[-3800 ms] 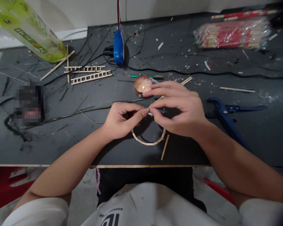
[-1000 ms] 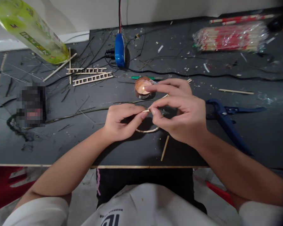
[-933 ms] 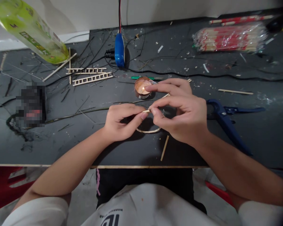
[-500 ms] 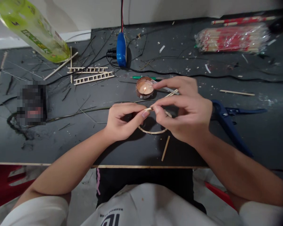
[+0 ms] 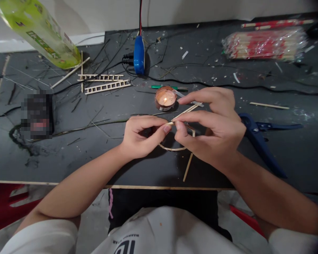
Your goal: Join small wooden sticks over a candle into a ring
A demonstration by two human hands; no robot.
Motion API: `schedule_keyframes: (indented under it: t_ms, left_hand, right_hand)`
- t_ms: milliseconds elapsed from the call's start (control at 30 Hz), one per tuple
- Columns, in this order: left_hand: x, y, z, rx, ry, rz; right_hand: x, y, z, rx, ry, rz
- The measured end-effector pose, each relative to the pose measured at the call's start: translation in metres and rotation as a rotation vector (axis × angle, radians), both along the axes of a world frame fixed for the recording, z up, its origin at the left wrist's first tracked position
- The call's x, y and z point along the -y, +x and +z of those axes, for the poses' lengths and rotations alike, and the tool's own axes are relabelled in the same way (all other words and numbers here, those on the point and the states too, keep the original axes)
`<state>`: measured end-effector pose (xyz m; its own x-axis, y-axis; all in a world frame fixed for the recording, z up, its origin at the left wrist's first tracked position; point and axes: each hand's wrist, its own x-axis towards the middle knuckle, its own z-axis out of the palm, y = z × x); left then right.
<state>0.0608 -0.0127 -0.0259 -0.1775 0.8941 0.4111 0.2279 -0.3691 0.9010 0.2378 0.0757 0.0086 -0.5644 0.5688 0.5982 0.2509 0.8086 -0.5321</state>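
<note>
A ring of short, thin wooden stick pieces (image 5: 176, 149) hangs from my fingertips near the middle of the table. My left hand (image 5: 145, 135) pinches its upper edge between thumb and forefinger. Close beside that pinch, the thumb and forefinger of my right hand (image 5: 212, 125) are closed on the same ring, while another finger stretches toward the candle. Just beyond my hands burns a small candle in a round brown cup (image 5: 165, 98). Thin wooden sticks (image 5: 187, 111) lie behind my right fingers, and a single stick (image 5: 187, 168) rests below the ring. My palms hide part of the ring.
Two small wooden ladders (image 5: 107, 86) lie at left, near a green bottle (image 5: 53, 46). A blue box with cables (image 5: 139, 54) stands behind the candle. Blue-handled cutters (image 5: 262, 144) lie at right, and a plastic-wrapped stick bundle (image 5: 265, 44) sits at back right.
The view has shifted slightly. My right hand's outstretched finger has drawn away from the candle cup's rim a little, and both hands still pinch the ring.
</note>
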Motion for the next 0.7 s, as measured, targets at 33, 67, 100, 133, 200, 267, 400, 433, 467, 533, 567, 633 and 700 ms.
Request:
schedule_keyframes:
  t_ms: [33,67,100,133,200,267,400,433,467,533,567,633,700]
  left_hand:
    - [-0.0004,-0.0001,-0.0002,-0.02,0.006,0.006]
    - [-0.0008,-0.0002,-0.0004,-0.048,0.017,0.012]
    - [-0.0013,-0.0003,-0.0006,-0.079,0.032,0.019]
    - [-0.0018,-0.0004,-0.0007,-0.11,0.051,0.024]
    - [-0.0026,-0.0007,-0.0007,-0.163,0.091,0.034]
    - [-0.0033,-0.0007,-0.0003,-0.198,0.112,0.042]
    - [-0.0036,-0.0003,0.0003,-0.222,0.135,0.053]
    - [-0.0036,-0.0001,0.0001,-0.217,0.138,0.054]
    - [-0.0035,0.0001,-0.0002,-0.209,0.138,0.055]
    - [-0.0034,0.0007,-0.001,-0.194,0.132,0.058]
    - [-0.0034,0.0009,-0.0013,-0.191,0.129,0.061]
    - [-0.0035,0.0013,-0.0016,-0.191,0.126,0.064]
    - [-0.0034,0.001,-0.0011,-0.2,0.132,0.061]
  right_hand:
    - [-0.0001,-0.0006,0.0015,0.01,-0.023,-0.001]
    - [-0.0004,-0.0013,0.0029,0.025,-0.055,0.003]
    - [-0.0008,-0.0022,0.004,0.025,-0.083,0.01]
    - [-0.0013,-0.0031,0.0047,0.024,-0.111,0.017]
    - [-0.0023,-0.0045,0.0051,0.022,-0.15,0.025]
    - [-0.003,-0.0051,0.005,0.011,-0.155,0.023]
    - [-0.0037,-0.0037,0.0057,0.031,-0.123,0.019]
    - [-0.004,-0.0031,0.006,0.049,-0.117,0.022]
    - [-0.0043,-0.0027,0.0062,0.059,-0.107,0.029]
    - [-0.0047,-0.0021,0.0064,0.04,-0.076,0.044]
    - [-0.0046,-0.002,0.0064,0.031,-0.067,0.045]
    - [-0.0036,-0.002,0.0066,0.035,-0.066,0.038]
    - [-0.0026,-0.0021,0.0072,0.071,-0.078,0.021]
